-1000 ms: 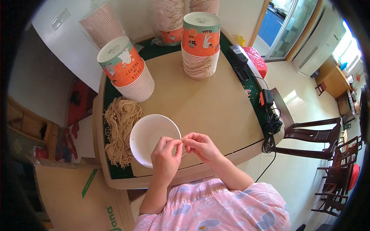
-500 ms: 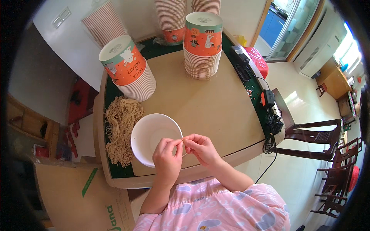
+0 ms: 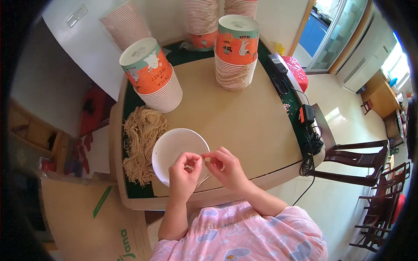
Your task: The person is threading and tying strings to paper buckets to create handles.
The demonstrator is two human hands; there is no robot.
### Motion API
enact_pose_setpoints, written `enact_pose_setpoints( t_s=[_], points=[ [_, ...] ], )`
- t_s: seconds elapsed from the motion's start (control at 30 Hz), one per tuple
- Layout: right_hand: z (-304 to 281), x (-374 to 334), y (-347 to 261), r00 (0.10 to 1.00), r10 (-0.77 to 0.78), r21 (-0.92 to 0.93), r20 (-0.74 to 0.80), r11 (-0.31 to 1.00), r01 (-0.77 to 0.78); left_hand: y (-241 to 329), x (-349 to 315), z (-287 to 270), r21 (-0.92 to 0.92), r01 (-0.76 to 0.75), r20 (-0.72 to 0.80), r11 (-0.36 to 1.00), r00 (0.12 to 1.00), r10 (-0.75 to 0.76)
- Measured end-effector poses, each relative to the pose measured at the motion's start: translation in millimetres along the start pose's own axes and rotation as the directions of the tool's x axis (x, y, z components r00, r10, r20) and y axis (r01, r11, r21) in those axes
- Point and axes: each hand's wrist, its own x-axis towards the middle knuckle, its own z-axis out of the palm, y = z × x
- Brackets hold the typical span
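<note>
Your left hand (image 3: 183, 174) and your right hand (image 3: 228, 170) are close together at the near right side of a round, white, open-mouthed paper bucket (image 3: 174, 145), thumb and forefinger of each pinched on a thin, pale cord (image 3: 203, 179). The fingertips of the two hands all but meet over the bucket's right rim; the small stretch of cord between them is too fine to make out, and you cannot tell whether it is knotted. A loose part of it trails below, between your palms. The bucket sits near the table's front edge, on a flat tan board (image 3: 248, 130), with its white inside facing you. Just beside it on your left lies a thick, tangled heap of beige string (image 3: 143, 145), partly over the table's dark green border (image 3: 133, 185). Behind the heap stands an upside-down stack of orange and teal printed paper buckets (image 3: 150, 78); farther right stands a second upside-down stack of the same printed buckets (image 3: 237, 54), with tan strands across its pale rims. Along the table's right edge, well apart from your hands, lie a black power adapter with an orange label (image 3: 306, 114) and a bundle of black cables (image 3: 311, 143).
</note>
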Motion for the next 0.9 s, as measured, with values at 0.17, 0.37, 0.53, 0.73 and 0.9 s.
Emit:
enact_pose_setpoints(
  t_s=[0.17, 0.37, 0.53, 0.73, 0.9],
  points=[
    [4, 3, -2, 0.992, -0.108, -0.240, -0.064, 0.967, 0.090, -5, -1, -3, -0.098, 0.045, 0.006, 0.994, 0.999, -0.045],
    [2, 1, 4, 0.979, -0.196, -0.331, -0.055, 0.928, 0.167, 1, -2, -3, -0.096, 0.035, 0.027, 0.995, 0.999, -0.033],
    [1, 0, 2, 0.983, -0.177, -0.325, -0.051, 0.934, 0.152, 0, -1, -2, -0.025, 0.019, 0.024, 1.000, 1.000, -0.018],
    [-1, -1, 2, 0.982, -0.185, -0.325, -0.040, 0.932, 0.162, 7, -1, -1, 0.028, 0.012, 0.087, 1.000, 0.996, -0.014],
    [-1, -1, 5, 0.978, -0.206, -0.327, -0.028, 0.927, 0.185, -1, 1, 0, -0.034, 0.027, 0.094, 0.999, 0.995, -0.024]
  ],
)
